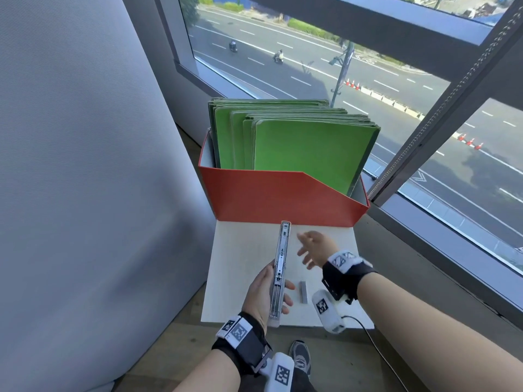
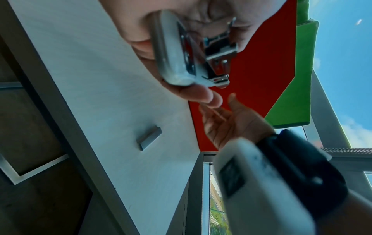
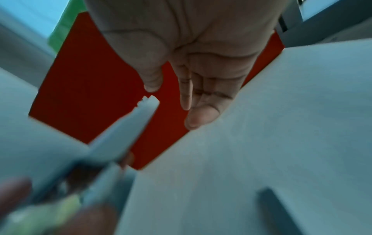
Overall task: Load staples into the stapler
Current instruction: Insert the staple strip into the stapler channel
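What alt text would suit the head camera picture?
A person's left hand holds an opened stapler over a white board; the open right hand hovers beside it. A staple strip lies on the board.

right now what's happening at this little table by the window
A person is reloading a stapler. The left hand grips it with the top swung open and the metal channel exposed. The right hand hovers open beside it, holding nothing. The strip of staples lies on the white table, not yet loaded. A red box of green folders stands behind.
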Tool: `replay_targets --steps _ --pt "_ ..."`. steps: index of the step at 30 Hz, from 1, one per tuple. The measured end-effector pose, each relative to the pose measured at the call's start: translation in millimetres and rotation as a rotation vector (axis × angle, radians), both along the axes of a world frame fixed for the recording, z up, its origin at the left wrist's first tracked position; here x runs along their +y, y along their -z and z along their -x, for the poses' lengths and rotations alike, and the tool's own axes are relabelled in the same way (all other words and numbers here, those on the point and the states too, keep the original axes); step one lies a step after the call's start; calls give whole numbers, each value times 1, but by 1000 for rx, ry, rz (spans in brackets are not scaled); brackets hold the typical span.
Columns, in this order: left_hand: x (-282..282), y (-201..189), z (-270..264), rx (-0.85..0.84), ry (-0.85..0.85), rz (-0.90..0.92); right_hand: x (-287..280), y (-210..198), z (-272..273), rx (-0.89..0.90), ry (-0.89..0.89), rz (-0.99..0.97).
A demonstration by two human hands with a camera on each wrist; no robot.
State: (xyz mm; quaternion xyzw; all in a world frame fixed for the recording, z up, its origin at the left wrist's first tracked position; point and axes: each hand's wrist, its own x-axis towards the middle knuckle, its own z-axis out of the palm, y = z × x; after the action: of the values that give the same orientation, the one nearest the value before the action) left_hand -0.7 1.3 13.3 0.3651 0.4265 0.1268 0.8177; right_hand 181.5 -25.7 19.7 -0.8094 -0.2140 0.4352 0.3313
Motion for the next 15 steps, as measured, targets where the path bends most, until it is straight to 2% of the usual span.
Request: replay_targets --steps 3,5,9,15 --pt "0 0 1 18 -25 0 -30 27 25 -218 -204 291" --pt "0 -2 2 10 -32 16 -44 44 46 -285 -320 394" --pt "0 -3 2 33 -58 20 -55 59 63 -348 -381 362" --pt "3 -5 6 43 -102 72 -52 41 52 -250 -204 207"
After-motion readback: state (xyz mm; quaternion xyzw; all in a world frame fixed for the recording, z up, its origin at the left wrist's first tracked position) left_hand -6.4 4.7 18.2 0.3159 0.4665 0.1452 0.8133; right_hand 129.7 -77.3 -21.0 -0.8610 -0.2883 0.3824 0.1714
